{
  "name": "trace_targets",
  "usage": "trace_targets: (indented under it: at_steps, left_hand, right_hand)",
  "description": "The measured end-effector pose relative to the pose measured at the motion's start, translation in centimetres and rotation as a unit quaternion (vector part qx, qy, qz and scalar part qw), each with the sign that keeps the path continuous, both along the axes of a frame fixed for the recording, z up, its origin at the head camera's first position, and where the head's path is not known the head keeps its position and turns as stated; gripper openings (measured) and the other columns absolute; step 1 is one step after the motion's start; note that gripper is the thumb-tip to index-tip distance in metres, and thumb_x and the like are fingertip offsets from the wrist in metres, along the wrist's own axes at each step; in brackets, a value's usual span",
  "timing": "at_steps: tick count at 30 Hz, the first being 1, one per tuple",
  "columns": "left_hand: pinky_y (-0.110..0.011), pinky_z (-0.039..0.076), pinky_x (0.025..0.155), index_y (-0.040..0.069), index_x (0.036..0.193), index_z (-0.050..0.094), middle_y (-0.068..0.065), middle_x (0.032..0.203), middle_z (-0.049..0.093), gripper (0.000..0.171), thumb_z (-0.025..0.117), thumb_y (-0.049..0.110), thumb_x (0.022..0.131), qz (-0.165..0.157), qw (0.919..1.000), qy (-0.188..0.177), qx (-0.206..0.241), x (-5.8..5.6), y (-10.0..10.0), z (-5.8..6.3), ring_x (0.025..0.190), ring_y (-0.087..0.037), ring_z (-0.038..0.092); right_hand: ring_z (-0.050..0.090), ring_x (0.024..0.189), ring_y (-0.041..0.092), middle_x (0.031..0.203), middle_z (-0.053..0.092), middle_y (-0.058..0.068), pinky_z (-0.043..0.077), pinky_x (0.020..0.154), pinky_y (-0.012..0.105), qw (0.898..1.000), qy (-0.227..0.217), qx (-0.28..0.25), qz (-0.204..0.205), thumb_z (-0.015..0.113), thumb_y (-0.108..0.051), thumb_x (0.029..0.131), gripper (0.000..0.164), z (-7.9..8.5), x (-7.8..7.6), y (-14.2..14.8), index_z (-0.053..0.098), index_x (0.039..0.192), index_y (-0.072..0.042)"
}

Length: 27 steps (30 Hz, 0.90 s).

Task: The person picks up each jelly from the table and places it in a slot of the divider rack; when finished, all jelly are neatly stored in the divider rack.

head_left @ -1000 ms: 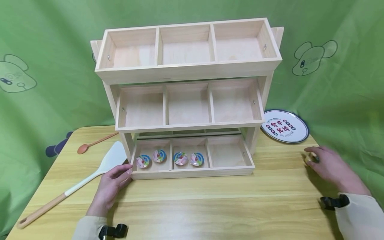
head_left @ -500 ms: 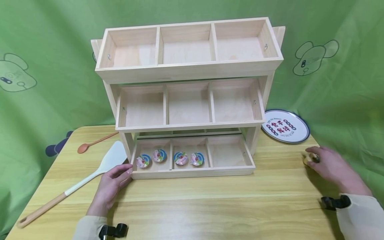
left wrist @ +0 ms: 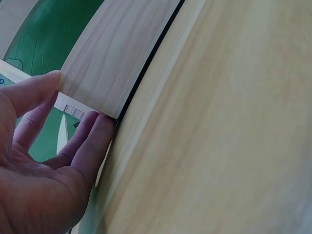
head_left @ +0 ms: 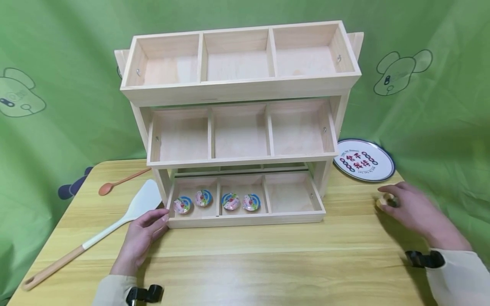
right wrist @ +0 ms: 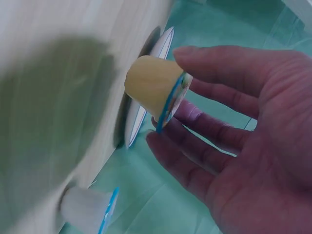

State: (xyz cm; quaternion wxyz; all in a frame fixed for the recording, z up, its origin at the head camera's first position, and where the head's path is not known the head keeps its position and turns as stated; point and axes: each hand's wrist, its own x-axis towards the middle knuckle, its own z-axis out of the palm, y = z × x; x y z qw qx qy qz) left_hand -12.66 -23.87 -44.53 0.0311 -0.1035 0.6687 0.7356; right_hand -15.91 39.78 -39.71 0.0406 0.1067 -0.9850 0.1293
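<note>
My left hand touches the front left corner of the bottom tray of a wooden three-tier rack. Its thumb and fingertips rest at the end of the front board, fingers fairly straight. On the right, my right hand pinches a small yellow jelly cup by its blue-rimmed lid, just above the table. A whitish jelly cup stands behind in the right wrist view; the hand hides it in the head view. Several lidded jelly cups lie in the bottom tray's left and middle compartments.
A white oval plate with a dark rim lies right of the rack. On the left are a white spatula with a wooden handle and an orange spoon. A green curtain hangs behind the table.
My right hand has shifted slightly left with the yellow jelly cup, which shows more clearly than a second ago. The left hand has stayed at the tray corner.
</note>
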Motion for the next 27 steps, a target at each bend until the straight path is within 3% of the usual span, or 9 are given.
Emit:
trace_targets:
  at_steps: [12, 21, 27]
  left_hand:
    - [-0.032, 0.052, 0.096, 0.001, 0.113, 0.067, -0.011, 0.122, 0.054, 0.021, 0.067, 0.006, 0.093, -0.005, 1.0000, -0.002, 0.001, -0.2, 0.3, -0.3, 0.106, -0.018, 0.062]
    - [-0.032, 0.053, 0.096, -0.001, 0.113, 0.068, -0.008, 0.118, 0.056, 0.021, 0.067, 0.004, 0.093, 0.003, 0.9999, 0.001, 0.011, -0.1, 0.2, 0.1, 0.105, -0.017, 0.063]
    - [-0.032, 0.053, 0.095, 0.003, 0.111, 0.069, -0.007, 0.119, 0.056, 0.018, 0.067, 0.005, 0.092, 0.001, 1.0000, -0.003, 0.008, 0.0, 0.0, 0.0, 0.107, -0.019, 0.062]
  right_hand:
    - [0.056, 0.093, 0.045, 0.107, 0.055, 0.026, 0.048, 0.077, 0.064, 0.999, 0.036, 0.004, 0.041, 0.079, -0.009, 0.077, 0.048, 1.0, 0.8, -2.5, 0.060, 0.118, 0.007]
    - [0.050, 0.106, 0.050, 0.119, 0.052, 0.027, 0.044, 0.085, 0.068, 0.999, 0.015, 0.003, 0.046, 0.079, -0.012, 0.079, 0.047, 1.5, 0.9, -4.3, 0.060, 0.119, 0.005]
    - [0.048, 0.109, 0.050, 0.124, 0.049, 0.027, 0.042, 0.087, 0.070, 0.998, 0.026, 0.000, 0.054, 0.079, -0.010, 0.078, 0.048, 1.9, 1.1, -5.3, 0.059, 0.120, 0.005]
